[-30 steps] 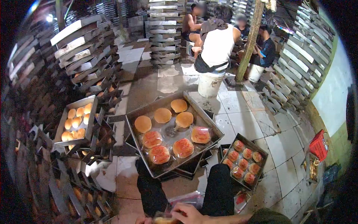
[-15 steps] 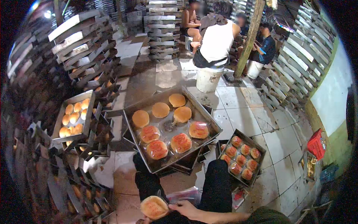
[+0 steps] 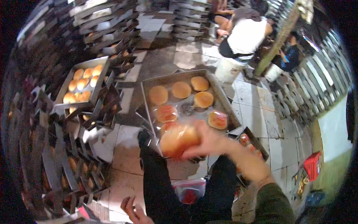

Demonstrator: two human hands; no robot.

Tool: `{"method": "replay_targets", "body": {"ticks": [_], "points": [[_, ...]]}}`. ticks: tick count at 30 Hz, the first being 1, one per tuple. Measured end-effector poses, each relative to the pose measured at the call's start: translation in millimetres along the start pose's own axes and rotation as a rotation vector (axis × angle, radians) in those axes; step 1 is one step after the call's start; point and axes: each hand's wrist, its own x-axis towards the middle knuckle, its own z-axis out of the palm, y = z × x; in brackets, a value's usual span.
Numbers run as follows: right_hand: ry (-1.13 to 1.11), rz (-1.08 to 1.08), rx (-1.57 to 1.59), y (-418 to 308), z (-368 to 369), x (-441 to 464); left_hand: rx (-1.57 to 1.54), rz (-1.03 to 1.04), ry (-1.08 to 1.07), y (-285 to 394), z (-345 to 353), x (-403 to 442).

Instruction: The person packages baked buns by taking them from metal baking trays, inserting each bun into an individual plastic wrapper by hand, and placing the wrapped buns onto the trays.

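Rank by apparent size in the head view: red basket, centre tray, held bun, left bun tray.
Centre tray
Left bun tray
Held bun (blurred, probably enlarged by nearness)
Red basket

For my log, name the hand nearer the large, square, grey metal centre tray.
Right. The right hand overlaps the tray in view; the left hand is apart, lower left.
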Motion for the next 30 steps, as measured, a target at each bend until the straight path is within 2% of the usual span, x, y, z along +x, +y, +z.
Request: {"method": "replay_targets", "body": {"ticks": [1,2,4,6,7,8,10,11,12,13,14,15,16,17,20,22,24,25,27,28,30], "points": [[-0.062,0.023,0.068,1,-28,22,-0.073,-0.141,-0.05,-1,4,2],[0.0,-0.014,-0.034,0,-49,38,-0.066,-0.151,-0.045,-10,8,2],[-0.265,0.061,-0.258,3,-90,82,-0.168,-0.241,-0.093,-29,16,0],[-0.006,-0.088,-0.535,51,-108,106,-0.191,-0.272,-0.085,-34,15,5],[0.307,-0.189,-0.892,59,-108,101,-0.183,-0.291,-0.052,-33,13,9],[0.505,-0.211,-0.868,65,-102,85,-0.175,-0.31,-0.02,-33,11,11],[0.558,0.054,-0.135,37,-52,40,-0.211,-0.309,0.019,-38,5,13],[0.438,0.081,-0.267,57,-16,13,-0.26,-0.378,-0.008,-39,2,15],[0.177,0.021,-0.248,48,22,-18,-0.314,-0.442,-0.041,-39,3,17],[-0.086,-0.011,-0.059,65,66,-51,-0.377,-0.461,-0.006,-35,7,16],[-0.324,-0.038,-0.303,67,107,-77,-0.372,-0.454,-0.056,-31,9,14],[-0.389,-0.147,-0.409,88,155,-107,-0.419,-0.483,-0.116,-20,13,12],[-0.284,-0.158,-0.513,84,180,-130,-0.459,-0.512,-0.178,-11,16,10],[-0.167,-0.219,-0.519,95,200,-146,-0.456,-0.397,-0.234,-18,23,5],[-0.034,-0.264,-0.666,104,220,-163,-0.416,-0.389,-0.288,9,37,-6],[-0.053,-0.268,-0.608,118,234,-167,-0.485,-0.403,-0.322,19,38,-9],[0.287,-0.315,-0.444,127,251,-170,-0.438,-0.327,-0.394,34,38,-12],[0.289,-0.317,-0.448,131,253,-174,-0.476,-0.329,-0.389,31,38,-15],[0.077,-0.448,-0.617,136,253,-182,-0.516,-0.293,-0.385,-8,48,-17],[0.083,-0.455,-0.619,131,248,-181,-0.551,-0.258,-0.379,-14,49,-14],[0.002,-0.17,-0.825,122,235,-181,-0.499,-0.292,-0.34,-13,47,-17]]}}
